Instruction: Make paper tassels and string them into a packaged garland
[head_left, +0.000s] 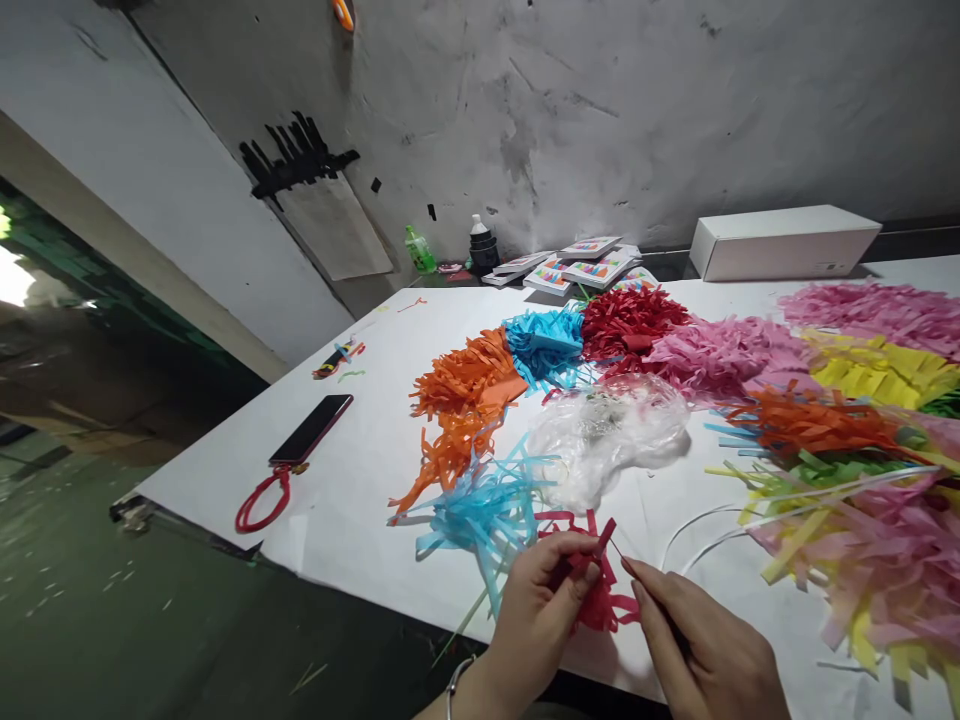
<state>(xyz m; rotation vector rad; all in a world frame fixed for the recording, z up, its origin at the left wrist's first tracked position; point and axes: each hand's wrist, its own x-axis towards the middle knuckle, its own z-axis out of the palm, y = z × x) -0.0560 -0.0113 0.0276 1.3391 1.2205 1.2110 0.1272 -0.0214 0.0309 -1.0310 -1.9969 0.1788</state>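
Near the front edge of the table, my left hand (pixel 546 605) pinches a red crepe-paper fringe (pixel 598 605) between thumb and fingers. A short rolled end of the red paper pokes up past the fingertips. Close beside it on the right, my right hand (pixel 701 635) has its thumb and forefinger pinched around a thin needle-like piece (pixel 616 549) that points at the rolled end. Whether that piece is a needle or a wire is too small to tell. Light blue paper fringe (pixel 487 510) lies just behind my left hand.
Orange fringe (pixel 472 375), blue fringe (pixel 546 340), dark red fringe (pixel 630 320) and pink fringe (pixel 727 350) curve around a clear plastic bag (pixel 607 430). White cord (pixel 720 540) loops at right. A phone (pixel 311 430) lies left; a white box (pixel 784 245) stands at the wall.
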